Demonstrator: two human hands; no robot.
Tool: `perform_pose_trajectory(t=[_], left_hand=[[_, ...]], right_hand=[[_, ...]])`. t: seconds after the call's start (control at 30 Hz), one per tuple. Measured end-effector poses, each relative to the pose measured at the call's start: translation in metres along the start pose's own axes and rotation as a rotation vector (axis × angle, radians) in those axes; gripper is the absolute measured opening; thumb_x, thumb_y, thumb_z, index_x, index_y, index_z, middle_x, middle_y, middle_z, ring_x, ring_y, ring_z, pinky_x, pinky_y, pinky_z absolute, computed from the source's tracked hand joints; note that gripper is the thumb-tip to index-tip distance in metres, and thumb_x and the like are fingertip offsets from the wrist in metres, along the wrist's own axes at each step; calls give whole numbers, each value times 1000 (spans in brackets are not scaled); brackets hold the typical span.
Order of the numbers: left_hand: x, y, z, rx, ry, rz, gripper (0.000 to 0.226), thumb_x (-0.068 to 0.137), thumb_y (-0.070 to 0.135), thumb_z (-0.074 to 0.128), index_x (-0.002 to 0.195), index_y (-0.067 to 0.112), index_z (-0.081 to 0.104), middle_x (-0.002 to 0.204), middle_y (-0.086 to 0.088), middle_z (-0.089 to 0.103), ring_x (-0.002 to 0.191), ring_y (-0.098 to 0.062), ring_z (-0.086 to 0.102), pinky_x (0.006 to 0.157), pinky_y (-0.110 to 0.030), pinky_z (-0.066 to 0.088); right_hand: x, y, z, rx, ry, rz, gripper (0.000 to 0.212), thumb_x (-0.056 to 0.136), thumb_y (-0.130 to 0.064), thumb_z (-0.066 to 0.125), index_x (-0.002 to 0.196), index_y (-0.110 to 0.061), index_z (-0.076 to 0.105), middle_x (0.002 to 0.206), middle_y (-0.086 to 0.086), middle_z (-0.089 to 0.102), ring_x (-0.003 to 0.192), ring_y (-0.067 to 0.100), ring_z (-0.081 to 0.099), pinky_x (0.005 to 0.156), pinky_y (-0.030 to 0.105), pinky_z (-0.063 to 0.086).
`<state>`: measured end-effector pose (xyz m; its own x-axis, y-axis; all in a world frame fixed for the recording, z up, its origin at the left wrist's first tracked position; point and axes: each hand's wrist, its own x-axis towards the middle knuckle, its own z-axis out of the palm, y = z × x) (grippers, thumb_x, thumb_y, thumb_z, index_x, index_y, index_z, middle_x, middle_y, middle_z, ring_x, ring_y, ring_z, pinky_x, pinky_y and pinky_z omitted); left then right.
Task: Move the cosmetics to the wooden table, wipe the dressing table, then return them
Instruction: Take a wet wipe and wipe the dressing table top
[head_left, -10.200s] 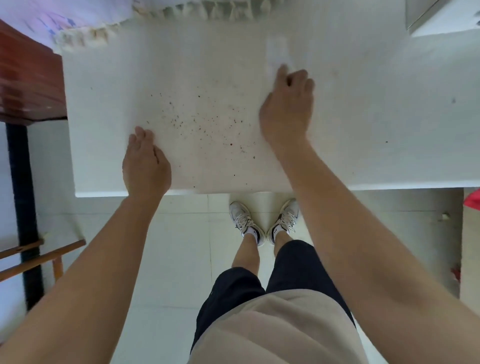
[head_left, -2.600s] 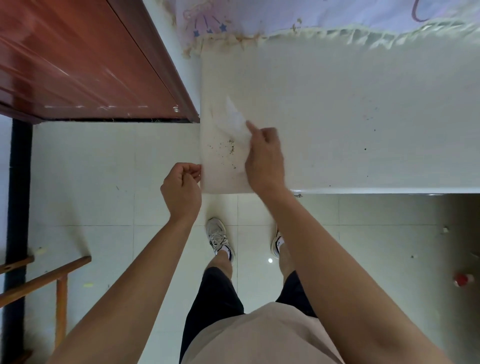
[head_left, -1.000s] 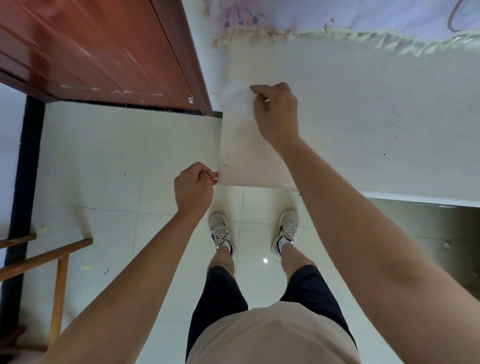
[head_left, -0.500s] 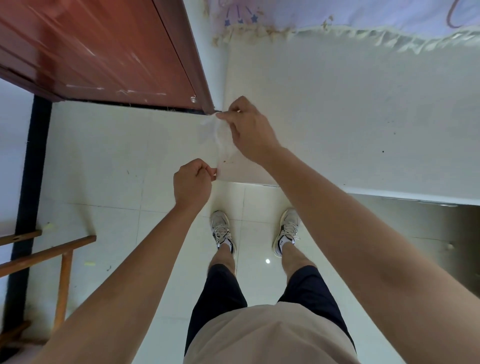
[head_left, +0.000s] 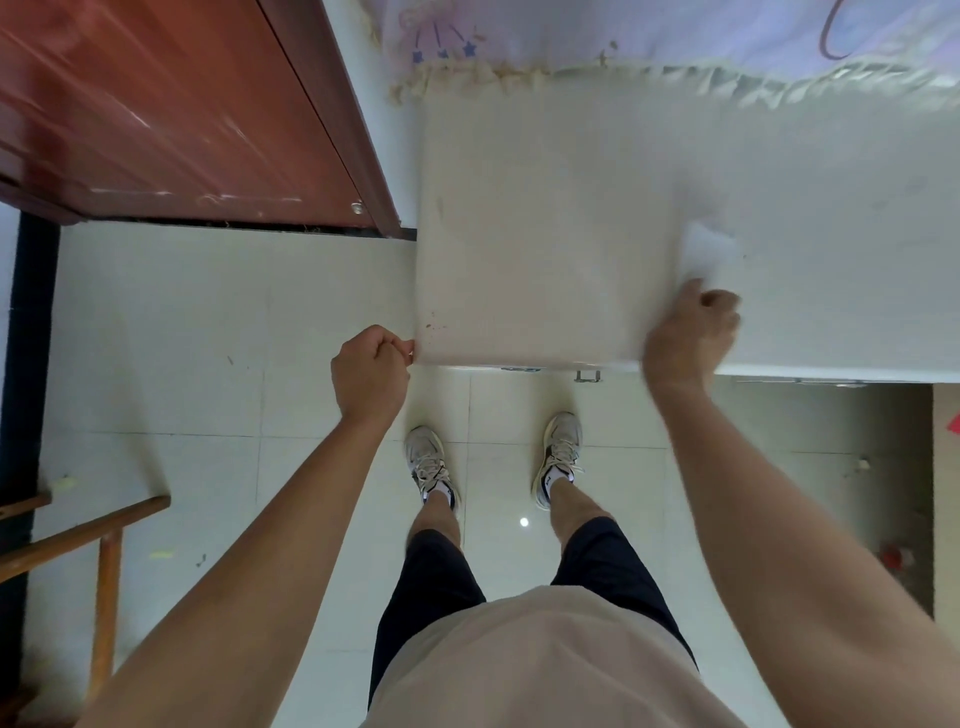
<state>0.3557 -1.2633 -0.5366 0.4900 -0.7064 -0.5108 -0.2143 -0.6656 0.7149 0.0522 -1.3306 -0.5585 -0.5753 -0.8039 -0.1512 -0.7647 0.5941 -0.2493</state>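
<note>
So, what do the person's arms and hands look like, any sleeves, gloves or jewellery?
The left arm and right arm are bare up to the frame edge, no sleeves showing. The left hand and right hand wear no gloves; no watch or ring shows, though the right hand is motion-blurred.

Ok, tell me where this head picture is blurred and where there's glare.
Head view: the right hand and the white tissue it wipes with are smeared by motion; the left hand at the dressing table corner is sharper; the wooden table top shows streaky blur; a small bright glint sits on the floor tile between the shoes.
</note>
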Motion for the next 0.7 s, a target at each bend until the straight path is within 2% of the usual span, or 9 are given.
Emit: perform_pose_trajectory(t=[0.07, 0.1, 0.13, 0.2, 0.27, 0.37, 0.47, 0.63, 0.7], left_hand=[[1, -1, 0, -3, -6, -4, 36, 79, -2, 38, 59, 19, 59, 72, 11, 71, 73, -7, 71, 70, -44, 60], [2, -1, -1, -2, -25, 0, 36, 80, -3, 38, 61, 18, 60, 73, 11, 71, 73, -7, 72, 70, -43, 61], [4, -1, -3, -2, -50, 7, 35, 80, -3, 37, 62, 16, 60, 73, 9, 72, 72, -8, 72, 70, -41, 60], [9, -2, -11, 11, -83, 18, 33, 80, -4, 37, 66, 15, 60, 75, 5, 73, 73, -13, 72, 72, -35, 58], [14, -2, -22, 92, -38, 40, 33, 82, -2, 38, 71, 18, 61, 83, 5, 73, 83, -15, 70, 75, -31, 53], [17, -2, -36, 200, 83, 32, 35, 85, 0, 37, 99, 16, 65, 108, 4, 65, 104, -19, 61, 81, -29, 46], [18, -2, -43, 188, 102, 24, 44, 89, 1, 36, 126, 13, 56, 138, -5, 46, 119, -20, 52, 92, -30, 43], [24, 13, -23, 159, -47, -39, 49, 93, 6, 36, 140, 18, 48, 146, -3, 44, 128, -21, 47, 96, -30, 41], [19, 22, -7, 106, -144, -26, 42, 94, 13, 38, 131, 21, 56, 134, 1, 56, 122, -19, 51, 98, -31, 41]], right_hand=[[-39, -36, 12, 64, -43, -266, 32, 96, -47, 44, 87, -19, 55, 81, 2, 59, 74, 15, 54, 69, 36, 38], [-60, -54, 18, 119, -101, -415, 29, 97, -44, 45, 89, -19, 58, 79, 0, 59, 70, 10, 53, 68, 37, 41], [-83, -69, 27, 137, -177, -580, 25, 97, -33, 47, 103, -15, 63, 87, 3, 61, 75, 13, 55, 72, 40, 45], [-117, -96, 45, 35, -266, -898, 42, 94, -10, 49, 135, -2, 53, 108, 17, 58, 91, 32, 55, 83, 44, 45], [-136, -122, 52, -15, -372, -994, 49, 94, -6, 49, 142, -3, 45, 114, 18, 54, 97, 34, 54, 86, 41, 42], [-146, -151, 53, 14, -535, -1076, 33, 97, -6, 46, 127, -8, 60, 112, 14, 56, 97, 33, 58, 85, 37, 45], [-134, -148, 38, 295, -581, -920, 32, 99, -8, 48, 127, -8, 63, 113, 17, 56, 95, 35, 61, 87, 42, 50], [-58, -74, -4, 528, -112, -471, 35, 100, -9, 45, 132, -8, 59, 113, 15, 49, 90, 17, 54, 85, 5, 33], [-26, -31, -19, 466, 48, -313, 36, 101, -9, 42, 135, -7, 55, 120, 18, 48, 92, 18, 52, 86, 10, 34]])
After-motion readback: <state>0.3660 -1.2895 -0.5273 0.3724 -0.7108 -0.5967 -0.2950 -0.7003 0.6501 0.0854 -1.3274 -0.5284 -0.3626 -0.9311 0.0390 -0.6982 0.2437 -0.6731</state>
